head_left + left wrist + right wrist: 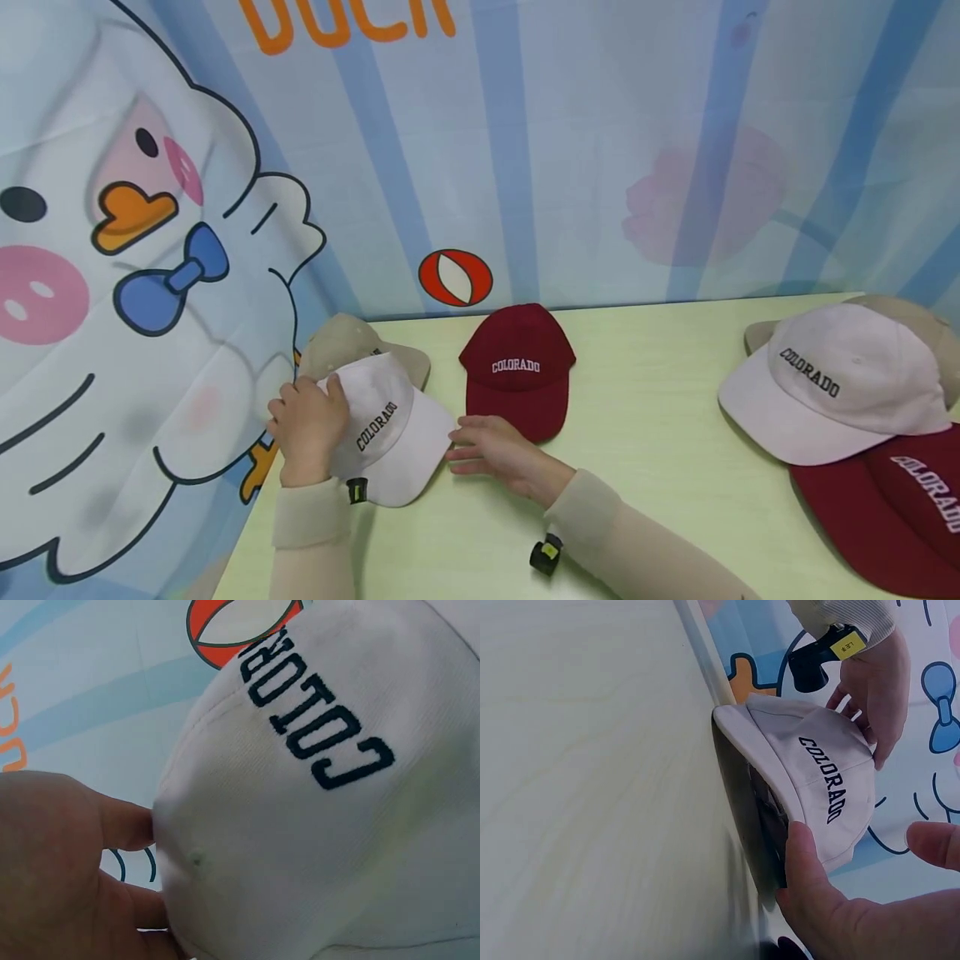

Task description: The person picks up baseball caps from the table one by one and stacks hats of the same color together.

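Observation:
A white baseball cap with dark COLORADO lettering sits at the left of the table, its brim toward the front right. My left hand grips the crown from its left side; the thumb and fingers touch the fabric in the left wrist view. By the brim's right edge is my right hand, its fingers extended; whether they touch the brim I cannot tell. Behind the white cap lies a beige cap, partly covered by it. A dark red COLORADO cap stands just beyond my right hand.
At the table's right side, another white cap overlaps a red cap in front and a beige cap behind. A printed cartoon backdrop rises along the pale table's back and left edges.

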Demonstrator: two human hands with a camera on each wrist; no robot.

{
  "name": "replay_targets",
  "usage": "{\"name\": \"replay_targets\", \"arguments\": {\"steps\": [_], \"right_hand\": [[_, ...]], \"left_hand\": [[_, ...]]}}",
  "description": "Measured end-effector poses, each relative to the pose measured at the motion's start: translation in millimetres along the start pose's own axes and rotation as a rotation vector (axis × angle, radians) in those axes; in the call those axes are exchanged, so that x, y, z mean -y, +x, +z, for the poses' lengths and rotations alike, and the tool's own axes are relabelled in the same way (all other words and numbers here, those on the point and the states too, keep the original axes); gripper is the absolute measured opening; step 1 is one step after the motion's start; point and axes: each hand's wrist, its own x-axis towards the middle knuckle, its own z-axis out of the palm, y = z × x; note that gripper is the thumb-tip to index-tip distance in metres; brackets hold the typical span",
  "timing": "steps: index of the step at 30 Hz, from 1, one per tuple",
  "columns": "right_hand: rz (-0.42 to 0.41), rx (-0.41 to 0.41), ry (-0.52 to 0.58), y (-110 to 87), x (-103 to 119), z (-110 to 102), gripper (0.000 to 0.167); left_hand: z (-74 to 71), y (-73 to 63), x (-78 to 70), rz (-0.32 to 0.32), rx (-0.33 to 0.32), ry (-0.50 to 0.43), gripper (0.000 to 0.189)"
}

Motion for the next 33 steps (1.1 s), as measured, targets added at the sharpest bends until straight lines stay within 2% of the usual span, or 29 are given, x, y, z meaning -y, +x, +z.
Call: {"name": "replay_targets", "arguments": {"steps": [8,13,19,25,30,33], "right_hand": [[0.003,0.01,-0.008,-1.7,1.3,-2.1,0.068],[-0.021,0.01,-0.013,-4.0,3.9,-4.7,0.065],[-0.051,-0.019,-0.041,-4.5,6.8,-8.9,0.059],[-0.072,-0.041,-0.141,-3.3,8.6,-15.9,0.054],[-0.099,-0.057,-0.234,-6.1,10.3,-22.4,0.047],[-0.106,-0.085,-0.284,-9.7,13.5,-25.7,0.044]], "left_hand": [[-8.1,-0.9,-9.3,0.073,-0.051,-0.032,0.057],[-14.9,-2.4,-18.8,0.128,-0.072,-0.13,0.053],[-22.5,-5.9,-32.4,0.208,-0.05,-0.26,0.055],[-31.6,-15.3,-49.6,0.248,-0.036,-0.339,0.057],[-38.3,-23.9,-63.4,0.268,-0.026,-0.36,0.055],[-41.1,-28.1,-70.7,0.304,-0.028,-0.358,0.051]]}}
